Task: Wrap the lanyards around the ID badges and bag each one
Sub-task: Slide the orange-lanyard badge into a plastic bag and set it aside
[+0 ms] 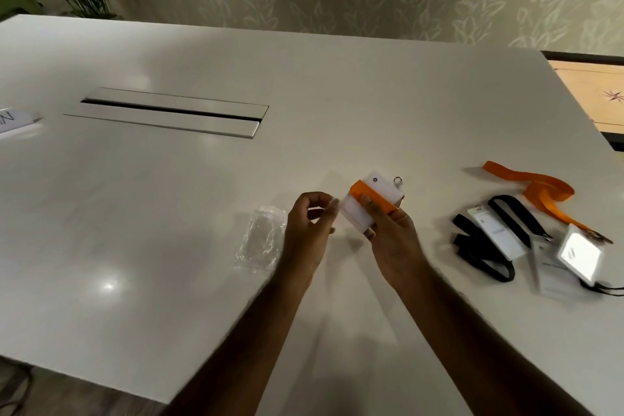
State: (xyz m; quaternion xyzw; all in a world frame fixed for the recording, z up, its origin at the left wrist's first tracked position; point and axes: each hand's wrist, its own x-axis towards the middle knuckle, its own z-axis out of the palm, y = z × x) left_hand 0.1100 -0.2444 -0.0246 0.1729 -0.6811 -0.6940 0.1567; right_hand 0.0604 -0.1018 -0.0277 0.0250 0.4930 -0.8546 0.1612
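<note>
My right hand point(391, 236) grips a white ID badge point(383, 187) with an orange lanyard point(369, 196) wound across it; a metal ring sticks out at its top. My left hand point(309, 230) pinches the edge of a clear plastic bag point(337, 204) against the badge's left side. The bag is thin and hard to make out. Another clear bag point(261, 241) lies crumpled on the white table point(169, 213) to the left of my hands.
On the right lie a loose orange lanyard point(537, 191), a black lanyard point(479, 250) with a white badge point(494, 233), and further badges point(579, 255) near the table's edge. A metal cable hatch point(169, 111) is set in the table. A small sign point(13, 121) stands far left.
</note>
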